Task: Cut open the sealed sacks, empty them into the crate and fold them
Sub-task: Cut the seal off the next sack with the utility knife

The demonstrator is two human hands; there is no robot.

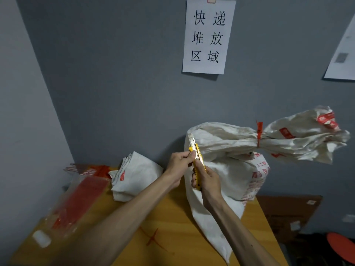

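Observation:
A full white woven sack with red print stands on the wooden table, its neck bent to the right and cinched by a red zip tie. In front of the sack I hold a yellow utility knife upright, its blade out at the top. My right hand grips the knife's lower handle. My left hand pinches the knife near its slider, just below the blade. The blade tip is beside the sack's upper left shoulder.
A pile of folded white sacks lies at the table's back. Clear plastic bags with red zip ties lie at the left. A brown cardboard box stands on the floor right of the table, a red object near it. Paper signs hang on the grey wall.

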